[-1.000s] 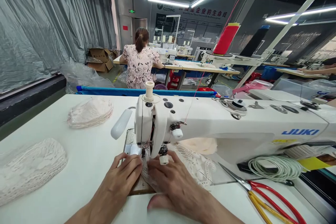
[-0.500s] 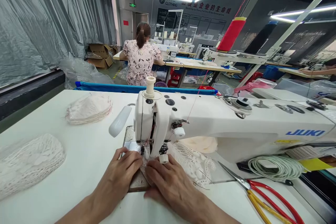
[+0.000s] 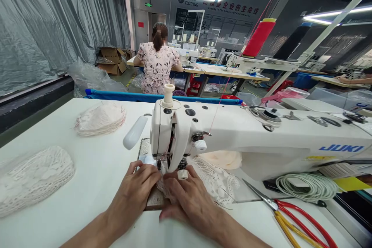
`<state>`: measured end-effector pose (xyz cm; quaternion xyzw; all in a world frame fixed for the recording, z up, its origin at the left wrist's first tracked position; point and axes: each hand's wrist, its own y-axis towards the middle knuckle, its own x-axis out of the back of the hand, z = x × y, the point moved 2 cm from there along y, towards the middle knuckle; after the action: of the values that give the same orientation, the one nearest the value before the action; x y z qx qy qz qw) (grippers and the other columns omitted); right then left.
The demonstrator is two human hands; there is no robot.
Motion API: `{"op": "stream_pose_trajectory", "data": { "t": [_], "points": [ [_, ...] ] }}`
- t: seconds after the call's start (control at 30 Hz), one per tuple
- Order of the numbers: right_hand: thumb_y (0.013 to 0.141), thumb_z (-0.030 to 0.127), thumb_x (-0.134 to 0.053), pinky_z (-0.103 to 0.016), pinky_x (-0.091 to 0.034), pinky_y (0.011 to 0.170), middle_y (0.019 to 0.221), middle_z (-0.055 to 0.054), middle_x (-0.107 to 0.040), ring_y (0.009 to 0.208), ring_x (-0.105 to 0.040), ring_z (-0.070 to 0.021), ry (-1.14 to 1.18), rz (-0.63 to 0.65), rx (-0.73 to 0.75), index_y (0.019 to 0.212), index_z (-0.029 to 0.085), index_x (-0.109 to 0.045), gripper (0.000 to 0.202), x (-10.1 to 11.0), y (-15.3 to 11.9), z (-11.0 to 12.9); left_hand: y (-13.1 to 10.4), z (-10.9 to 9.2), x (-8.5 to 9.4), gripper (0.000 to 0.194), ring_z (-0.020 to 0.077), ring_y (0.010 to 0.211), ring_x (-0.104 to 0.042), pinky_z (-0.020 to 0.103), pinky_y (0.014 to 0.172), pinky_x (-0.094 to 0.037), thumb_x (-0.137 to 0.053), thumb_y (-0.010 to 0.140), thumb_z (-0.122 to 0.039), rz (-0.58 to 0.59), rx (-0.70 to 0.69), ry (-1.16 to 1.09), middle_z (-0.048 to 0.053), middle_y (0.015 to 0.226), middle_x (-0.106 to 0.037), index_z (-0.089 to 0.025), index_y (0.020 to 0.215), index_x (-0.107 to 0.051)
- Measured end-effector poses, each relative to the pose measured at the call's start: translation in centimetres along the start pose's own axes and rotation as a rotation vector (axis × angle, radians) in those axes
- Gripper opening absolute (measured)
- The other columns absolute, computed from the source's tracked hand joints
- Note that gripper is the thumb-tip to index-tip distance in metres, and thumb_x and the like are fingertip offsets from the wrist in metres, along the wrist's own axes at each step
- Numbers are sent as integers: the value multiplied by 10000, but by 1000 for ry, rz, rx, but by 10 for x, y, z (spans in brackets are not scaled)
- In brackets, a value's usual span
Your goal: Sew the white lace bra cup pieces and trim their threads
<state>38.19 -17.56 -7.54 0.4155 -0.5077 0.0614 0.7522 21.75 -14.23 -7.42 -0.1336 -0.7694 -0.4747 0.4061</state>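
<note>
A white sewing machine [image 3: 235, 126] stands before me, its needle area partly hidden by the head and my fingers. White lace fabric [image 3: 217, 184] lies under the machine arm and runs to the presser foot. My left hand [image 3: 132, 188] is left of the foot, fingers bent and close together on the lace's edge. Just right of it, my right hand [image 3: 193, 203] grips the lace below the tension knob, its thumb pointing left over the table. Both hands' fingertips are partly hidden. The metal needle plate [image 3: 153, 200] shows between the hands.
Stacks of white lace pieces [image 3: 37, 182] and pale cloth pieces [image 3: 100, 120] lie on the left. Red-and-yellow-handled scissors [image 3: 274, 204] lie at right, near a coil of pale green cord [image 3: 305, 186]. A red thread cone [image 3: 259, 38] stands behind. Another person [image 3: 158, 64] sits ahead.
The view has shifted slightly. My right thumb is spread a little farther from the fingers, and a bit more lace shows between my hands. Both hands stay by the presser foot.
</note>
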Motion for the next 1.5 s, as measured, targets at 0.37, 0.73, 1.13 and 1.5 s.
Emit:
{"op": "stream_pose_trajectory", "data": {
  "t": [0.37, 0.73, 1.13, 1.5],
  "points": [
    [928, 135, -425, -310, -367, 827, 848, -24, -661, 707, -568, -110, 20, 64, 122, 780, 163, -530, 184, 9, 0, 1, -2, -1, -1, 278, 123, 710, -563, 360, 819, -334, -346, 955, -116, 35, 43, 45, -31, 788, -629, -201, 903, -606],
    [949, 189, -447, -321, -344, 786, 775, -12, -653, 689, -542, -114, 2, 72, 141, 708, 152, -509, 252, 12, 1, 1, -6, -2, -1, 223, 146, 849, -593, 394, 872, -357, -409, 929, -97, 111, 68, 98, -39, 926, -651, -221, 962, -591],
    [954, 296, -446, -337, -323, 789, 737, -1, -636, 714, -520, -128, -14, 89, 159, 730, 152, -533, 280, 12, 0, 4, -10, -5, 0, 311, 130, 871, -592, 346, 868, -316, -307, 978, -142, 41, -57, 58, 18, 993, -667, -176, 980, -616],
    [833, 653, -350, -373, -327, 864, 835, -65, -664, 783, -553, -181, 9, 7, 53, 932, 119, -576, 588, 3, -2, 0, -10, -2, -1, 351, 119, 835, -594, 350, 876, -295, -267, 996, -214, 10, -82, 57, 45, 960, -664, -157, 987, -613]
  ]
}}
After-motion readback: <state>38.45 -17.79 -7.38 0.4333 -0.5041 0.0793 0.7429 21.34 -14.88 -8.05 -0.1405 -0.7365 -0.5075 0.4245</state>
